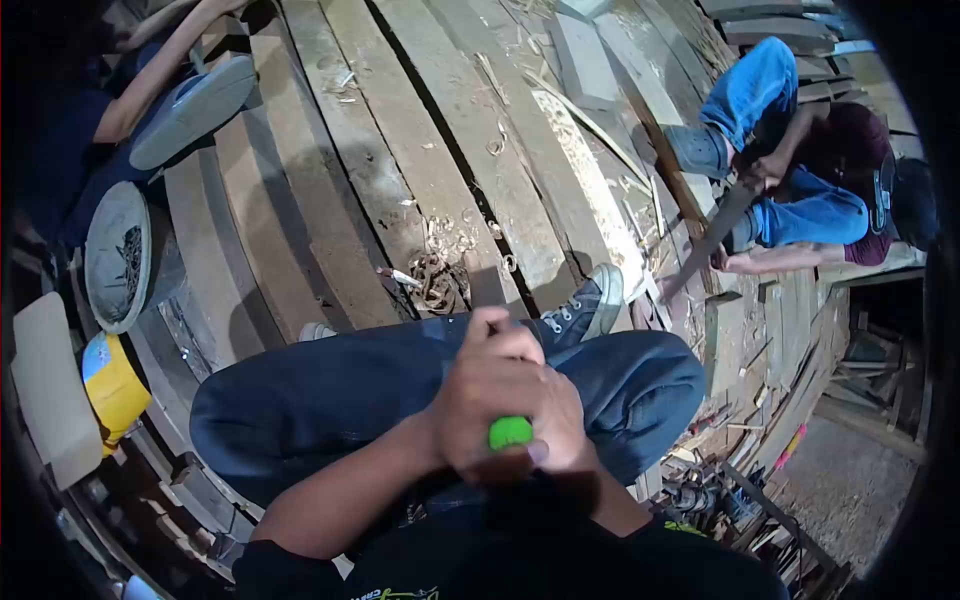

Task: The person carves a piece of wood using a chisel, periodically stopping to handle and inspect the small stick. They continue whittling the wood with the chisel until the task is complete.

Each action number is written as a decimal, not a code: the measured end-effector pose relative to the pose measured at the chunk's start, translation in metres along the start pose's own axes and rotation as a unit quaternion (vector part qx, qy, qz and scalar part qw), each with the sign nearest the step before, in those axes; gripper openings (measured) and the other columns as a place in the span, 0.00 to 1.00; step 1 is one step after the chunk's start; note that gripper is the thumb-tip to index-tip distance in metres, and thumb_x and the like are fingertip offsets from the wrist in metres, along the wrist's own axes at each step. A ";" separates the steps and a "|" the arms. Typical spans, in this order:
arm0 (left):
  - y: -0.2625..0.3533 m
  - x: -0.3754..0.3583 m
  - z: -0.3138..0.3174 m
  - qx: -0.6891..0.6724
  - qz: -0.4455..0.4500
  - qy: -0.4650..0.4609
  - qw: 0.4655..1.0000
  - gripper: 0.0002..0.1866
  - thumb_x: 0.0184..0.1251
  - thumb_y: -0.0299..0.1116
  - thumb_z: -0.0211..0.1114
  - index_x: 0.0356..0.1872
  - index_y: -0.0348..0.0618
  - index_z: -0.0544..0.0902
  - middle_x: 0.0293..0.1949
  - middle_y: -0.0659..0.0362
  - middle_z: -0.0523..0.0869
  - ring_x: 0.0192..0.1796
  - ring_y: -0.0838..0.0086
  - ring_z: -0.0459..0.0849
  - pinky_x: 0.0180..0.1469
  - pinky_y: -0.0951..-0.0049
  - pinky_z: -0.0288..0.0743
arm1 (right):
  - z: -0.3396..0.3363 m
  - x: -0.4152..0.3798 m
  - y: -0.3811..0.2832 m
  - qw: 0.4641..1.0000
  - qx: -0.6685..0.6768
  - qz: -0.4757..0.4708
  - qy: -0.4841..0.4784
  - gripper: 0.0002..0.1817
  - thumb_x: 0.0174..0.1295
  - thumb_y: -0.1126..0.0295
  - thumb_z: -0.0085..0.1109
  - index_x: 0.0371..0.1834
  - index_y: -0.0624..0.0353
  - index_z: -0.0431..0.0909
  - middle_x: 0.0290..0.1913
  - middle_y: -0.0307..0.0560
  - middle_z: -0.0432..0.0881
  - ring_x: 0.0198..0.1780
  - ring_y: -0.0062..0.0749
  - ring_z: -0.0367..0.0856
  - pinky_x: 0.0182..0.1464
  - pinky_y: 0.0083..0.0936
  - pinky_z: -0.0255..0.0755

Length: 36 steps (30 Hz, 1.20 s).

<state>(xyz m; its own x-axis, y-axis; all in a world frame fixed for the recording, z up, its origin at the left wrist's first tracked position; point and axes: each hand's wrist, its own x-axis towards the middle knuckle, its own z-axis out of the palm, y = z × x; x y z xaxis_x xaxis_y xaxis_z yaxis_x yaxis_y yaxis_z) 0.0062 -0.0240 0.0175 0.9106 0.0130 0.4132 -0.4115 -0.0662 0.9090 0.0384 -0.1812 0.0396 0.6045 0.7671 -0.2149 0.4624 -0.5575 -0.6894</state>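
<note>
Both hands are closed together in front of my crossed legs. My left hand [480,390] and my right hand [568,425] overlap around a tool with a bright green handle end [511,432]. The green end pokes out between them toward me. Past the fingers, a dark, flat, blade-like part [487,287] points away, toward a heap of curled wood shavings [440,284] on the planks. My hands hide most of the tool, so its exact kind does not show.
Rough wooden planks [370,140] with dark gaps form the floor. At right, a person in jeans holds a long saw-like blade [715,240]. Another person's shoe [195,115] is at upper left, near a bowl of nails [118,260] and a yellow container [112,385].
</note>
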 end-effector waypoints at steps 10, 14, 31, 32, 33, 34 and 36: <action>0.034 0.011 -0.046 -0.232 -0.129 0.372 0.889 0.29 0.67 0.57 0.51 0.22 0.38 0.76 0.25 0.56 0.77 0.35 0.69 0.72 0.40 0.70 0.64 | 0.008 0.013 -0.017 0.989 0.008 0.110 0.095 0.12 0.69 0.74 0.56 0.52 0.59 0.67 0.41 0.62 0.80 0.39 0.68 0.81 0.38 0.55 0.75; 0.056 0.011 -0.056 -0.170 -0.049 0.330 0.927 0.27 0.66 0.57 0.53 0.22 0.41 0.75 0.23 0.57 0.77 0.33 0.67 0.72 0.39 0.67 0.65 | 0.010 0.015 -0.018 0.987 0.000 0.120 0.111 0.13 0.71 0.72 0.55 0.54 0.60 0.66 0.43 0.65 0.82 0.41 0.68 0.82 0.40 0.54 0.76; 0.045 -0.001 0.004 -0.073 0.069 0.023 0.995 0.11 0.47 0.41 0.68 0.23 0.50 0.75 0.25 0.64 0.78 0.34 0.64 0.81 0.49 0.57 0.69 | 0.007 0.003 -0.013 0.991 -0.022 0.126 0.036 0.29 0.65 0.52 0.64 0.52 0.63 0.61 0.30 0.61 0.79 0.36 0.60 0.84 0.36 0.51 0.75; 0.041 -0.001 0.006 -0.070 0.063 0.032 0.995 0.12 0.48 0.42 0.68 0.23 0.50 0.74 0.25 0.64 0.78 0.34 0.64 0.81 0.49 0.57 0.68 | 0.003 0.004 -0.015 0.996 -0.016 0.068 0.049 0.29 0.65 0.53 0.64 0.52 0.64 0.61 0.29 0.60 0.78 0.35 0.59 0.84 0.36 0.51 0.75; 0.039 -0.001 0.008 -0.065 0.057 0.041 0.995 0.13 0.48 0.43 0.69 0.23 0.50 0.74 0.25 0.65 0.77 0.34 0.65 0.80 0.48 0.57 0.68 | 0.002 0.005 -0.016 0.998 -0.009 0.008 0.060 0.28 0.65 0.54 0.63 0.51 0.65 0.61 0.28 0.59 0.78 0.34 0.57 0.84 0.35 0.51 0.76; 0.038 -0.001 0.008 -0.059 0.051 0.051 0.996 0.14 0.49 0.44 0.69 0.23 0.50 0.73 0.26 0.65 0.76 0.33 0.66 0.80 0.48 0.57 0.67 | 0.020 0.008 -0.002 0.978 -0.014 0.205 -0.026 0.27 0.65 0.56 0.63 0.51 0.65 0.61 0.28 0.61 0.79 0.33 0.59 0.84 0.35 0.53 0.76; 0.065 -0.001 0.008 -0.057 0.044 0.032 0.997 0.14 0.49 0.44 0.69 0.23 0.50 0.73 0.26 0.64 0.77 0.33 0.65 0.80 0.47 0.57 0.67 | 0.009 0.013 -0.017 0.977 -0.037 0.209 -0.011 0.26 0.66 0.56 0.62 0.51 0.64 0.61 0.29 0.64 0.80 0.34 0.61 0.84 0.35 0.54 0.76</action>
<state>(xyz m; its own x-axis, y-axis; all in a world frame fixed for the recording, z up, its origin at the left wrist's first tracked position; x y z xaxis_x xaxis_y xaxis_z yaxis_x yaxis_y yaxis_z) -0.0214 -0.0367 0.0761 0.8683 0.0758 0.4902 -0.4940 0.0447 0.8683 0.0324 -0.1587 0.0418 0.7365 0.4734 -0.4832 0.2245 -0.8449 -0.4855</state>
